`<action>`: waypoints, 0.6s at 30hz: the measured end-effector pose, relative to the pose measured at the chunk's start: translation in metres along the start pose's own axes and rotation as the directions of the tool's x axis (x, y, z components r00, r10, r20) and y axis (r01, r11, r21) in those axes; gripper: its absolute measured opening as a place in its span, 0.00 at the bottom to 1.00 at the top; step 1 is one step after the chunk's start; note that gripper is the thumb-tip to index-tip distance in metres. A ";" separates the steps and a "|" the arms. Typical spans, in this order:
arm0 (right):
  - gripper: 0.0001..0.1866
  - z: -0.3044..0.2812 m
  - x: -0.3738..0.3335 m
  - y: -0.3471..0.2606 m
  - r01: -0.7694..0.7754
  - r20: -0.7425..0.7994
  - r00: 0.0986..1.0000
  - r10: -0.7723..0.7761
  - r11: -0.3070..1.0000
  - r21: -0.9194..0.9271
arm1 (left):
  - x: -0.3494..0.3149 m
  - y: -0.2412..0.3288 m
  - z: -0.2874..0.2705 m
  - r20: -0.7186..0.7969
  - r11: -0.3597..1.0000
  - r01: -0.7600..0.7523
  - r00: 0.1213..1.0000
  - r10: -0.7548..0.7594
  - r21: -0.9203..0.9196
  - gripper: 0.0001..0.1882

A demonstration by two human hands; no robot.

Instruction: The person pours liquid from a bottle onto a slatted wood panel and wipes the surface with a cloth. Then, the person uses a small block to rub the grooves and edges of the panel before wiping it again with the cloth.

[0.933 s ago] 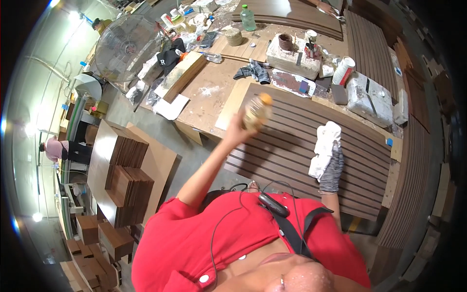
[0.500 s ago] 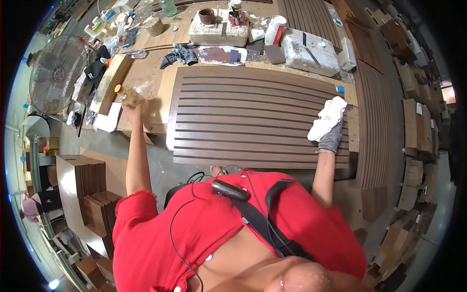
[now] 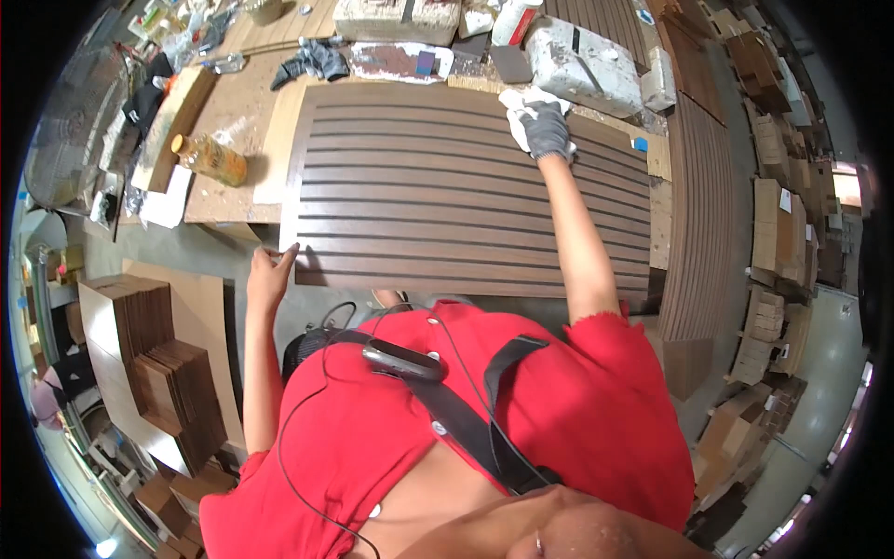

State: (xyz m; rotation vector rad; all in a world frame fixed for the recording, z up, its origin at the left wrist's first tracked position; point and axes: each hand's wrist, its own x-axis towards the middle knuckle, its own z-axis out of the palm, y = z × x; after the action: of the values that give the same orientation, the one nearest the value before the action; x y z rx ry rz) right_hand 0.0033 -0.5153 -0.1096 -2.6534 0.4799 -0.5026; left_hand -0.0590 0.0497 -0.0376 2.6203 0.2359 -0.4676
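In front of me is a brown slatted wood panel [image 3: 438, 186] with dark grooves running from left to right. My right hand [image 3: 545, 130], in a grey glove, presses a white cloth [image 3: 517, 116] onto the panel's far edge, right of its middle. Bare and empty, my left hand [image 3: 268, 279] is beside the panel's near left corner. Its fingers are apart, with one fingertip at the panel's edge. A clear bottle [image 3: 214, 161] of yellowish liquid with an orange cap is on the worktable, left of the panel and away from both hands.
Beyond the panel are a dark rag [image 3: 310, 62], a stained board [image 3: 386, 61] and a paint-spotted white block [image 3: 587, 70]. A wood beam [image 3: 175, 126] is at the left. Stacked brown panels [image 3: 140, 321] stand on the floor at left; cardboard boxes [image 3: 780, 233] line the right.
My left hand has let go of the bottle on the table and come back to the panel's near left corner. My right hand has moved the cloth left and away from me.
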 end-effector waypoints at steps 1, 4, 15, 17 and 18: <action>0.15 0.011 0.003 -0.007 -0.027 0.035 0.999 0.030 0.997 -0.071 | -0.010 0.006 -0.008 0.161 0.992 0.124 0.979 -0.128 0.034 0.36; 0.14 0.046 0.020 -0.032 0.148 0.067 0.988 -0.137 0.969 -0.196 | -0.012 -0.003 -0.004 0.539 0.946 0.304 0.819 -0.198 -0.115 0.37; 0.10 0.021 0.012 -0.065 0.215 0.078 0.977 -0.201 0.906 -0.365 | -0.020 -0.032 0.021 0.485 0.831 0.334 0.870 -0.090 -0.444 0.27; 0.10 0.055 0.020 -0.043 0.203 -0.005 0.978 -0.207 0.964 -0.169 | -0.022 -0.032 0.022 0.499 0.821 0.342 0.863 -0.081 -0.457 0.26; 0.10 0.036 0.012 -0.067 0.217 0.005 0.976 -0.218 0.973 -0.074 | -0.024 -0.035 0.019 0.495 0.821 0.347 0.864 -0.091 -0.454 0.26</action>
State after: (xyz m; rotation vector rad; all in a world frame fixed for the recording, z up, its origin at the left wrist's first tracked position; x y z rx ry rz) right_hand 0.0458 -0.4512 -0.1076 -2.7937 0.2122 -0.5634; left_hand -0.0951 0.0691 -0.0593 1.8777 0.4516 -0.9359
